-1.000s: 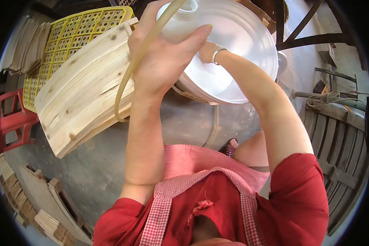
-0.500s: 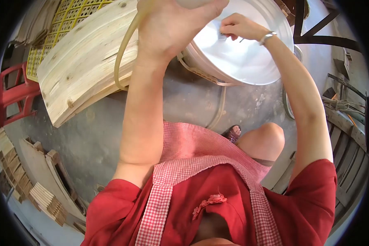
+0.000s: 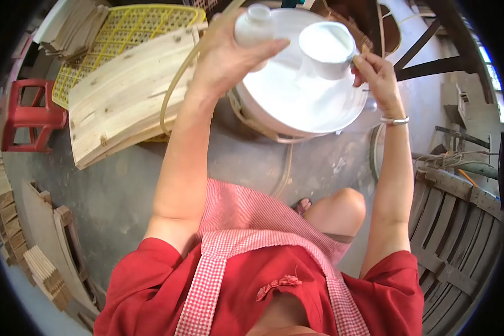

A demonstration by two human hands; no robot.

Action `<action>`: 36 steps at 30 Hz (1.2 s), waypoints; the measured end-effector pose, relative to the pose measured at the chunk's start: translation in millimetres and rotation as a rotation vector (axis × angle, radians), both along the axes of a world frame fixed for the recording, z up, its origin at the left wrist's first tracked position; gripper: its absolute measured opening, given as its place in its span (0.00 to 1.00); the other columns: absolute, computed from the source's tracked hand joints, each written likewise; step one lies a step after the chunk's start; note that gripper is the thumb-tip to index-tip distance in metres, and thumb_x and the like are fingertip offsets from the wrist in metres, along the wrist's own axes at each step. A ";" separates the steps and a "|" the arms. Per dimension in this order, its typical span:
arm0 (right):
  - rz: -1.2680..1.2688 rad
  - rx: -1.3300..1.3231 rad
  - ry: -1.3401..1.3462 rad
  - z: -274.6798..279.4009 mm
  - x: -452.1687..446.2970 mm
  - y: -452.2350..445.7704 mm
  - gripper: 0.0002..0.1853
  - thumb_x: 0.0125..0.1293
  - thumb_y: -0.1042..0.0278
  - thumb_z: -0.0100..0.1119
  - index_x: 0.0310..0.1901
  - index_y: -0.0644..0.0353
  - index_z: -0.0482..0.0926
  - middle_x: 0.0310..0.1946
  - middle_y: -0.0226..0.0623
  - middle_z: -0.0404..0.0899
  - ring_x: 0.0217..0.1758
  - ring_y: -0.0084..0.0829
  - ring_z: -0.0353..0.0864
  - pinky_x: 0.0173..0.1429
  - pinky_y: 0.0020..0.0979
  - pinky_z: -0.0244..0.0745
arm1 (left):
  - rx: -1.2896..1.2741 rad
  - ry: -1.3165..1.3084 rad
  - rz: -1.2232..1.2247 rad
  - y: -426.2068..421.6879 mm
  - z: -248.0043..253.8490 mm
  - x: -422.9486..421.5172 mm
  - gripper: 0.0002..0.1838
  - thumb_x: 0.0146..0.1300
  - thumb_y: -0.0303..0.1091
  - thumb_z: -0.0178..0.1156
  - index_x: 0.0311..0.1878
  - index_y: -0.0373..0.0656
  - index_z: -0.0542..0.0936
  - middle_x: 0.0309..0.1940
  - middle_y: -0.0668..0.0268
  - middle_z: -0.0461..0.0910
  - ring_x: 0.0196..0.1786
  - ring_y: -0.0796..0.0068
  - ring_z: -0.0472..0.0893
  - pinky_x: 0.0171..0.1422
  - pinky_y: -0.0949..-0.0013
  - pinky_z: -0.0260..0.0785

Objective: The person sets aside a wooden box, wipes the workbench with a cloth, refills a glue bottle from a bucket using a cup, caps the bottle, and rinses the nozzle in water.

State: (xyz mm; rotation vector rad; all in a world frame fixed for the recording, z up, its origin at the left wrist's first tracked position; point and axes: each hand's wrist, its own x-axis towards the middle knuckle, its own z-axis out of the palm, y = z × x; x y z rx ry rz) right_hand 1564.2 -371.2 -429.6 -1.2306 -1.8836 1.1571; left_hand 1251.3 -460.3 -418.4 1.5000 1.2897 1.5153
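Right hand (image 3: pixel 375 81): closed in a pinch on the handle side of a white cup (image 3: pixel 325 47), fingertips narrow. Cup is held mouth-up above the far right part of a wide white basin (image 3: pixel 305 133); white contents are seen inside its rim. Whether the cup's underside is touching anything in the basin can't be told.

Left hand (image 3: pixel 224 59): wrapped around a small white bottle (image 3: pixel 254 27), thumb laid across its side. Bottle is held upright or nearly so, neck up, over the left part of the basin, just left of the cup — the two are apart. Bottle contents can't be made out.

A tan hose (image 3: pixel 176 92) is run past the left hand and down along the forearm; whether it is gripped can't be told.

Basin interior is bright white; liquid or bare surface can't be separated.

Left of the basin, curved wooden boards (image 3: pixel 131 95) are stacked against a yellow crate (image 3: pixel 151 14), with a red stool (image 3: pixel 33 116) beside them. A metal band (image 3: pixel 395 120) is worn on the right wrist.
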 end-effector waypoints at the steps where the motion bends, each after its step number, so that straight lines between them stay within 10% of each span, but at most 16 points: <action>1: -0.024 -0.004 0.025 6.3 1.6 -1.3 0.14 0.74 0.61 0.60 0.35 0.65 0.82 0.26 0.27 0.80 0.25 0.17 0.77 0.33 0.21 0.75 | 0.036 0.002 0.003 3.7 1.6 2.4 0.26 0.52 0.43 0.79 0.48 0.36 0.83 0.35 0.65 0.85 0.34 0.79 0.83 0.37 0.72 0.76; 4: -0.099 0.007 0.039 32.0 3.8 -7.4 0.14 0.74 0.62 0.60 0.36 0.66 0.82 0.27 0.29 0.80 0.26 0.18 0.80 0.33 0.22 0.80 | -0.285 -0.019 -0.106 12.2 7.2 9.0 0.30 0.50 0.41 0.81 0.54 0.39 0.81 0.47 0.62 0.85 0.49 0.71 0.84 0.57 0.64 0.77; 10: -0.084 0.043 0.020 58.8 16.6 -7.5 0.14 0.74 0.62 0.60 0.37 0.66 0.83 0.27 0.29 0.80 0.25 0.18 0.81 0.33 0.23 0.81 | -0.362 0.122 -0.246 55.2 -42.7 23.2 0.41 0.37 0.46 0.82 0.56 0.37 0.82 0.46 0.52 0.86 0.48 0.60 0.86 0.56 0.63 0.76; 36: 0.043 0.073 -0.319 117.3 -10.0 4.7 0.14 0.75 0.61 0.59 0.41 0.66 0.83 0.29 0.29 0.82 0.27 0.18 0.82 0.35 0.21 0.80 | -0.445 0.498 -0.139 57.8 -74.2 35.9 0.38 0.42 0.41 0.82 0.56 0.36 0.79 0.51 0.52 0.84 0.55 0.53 0.84 0.58 0.57 0.76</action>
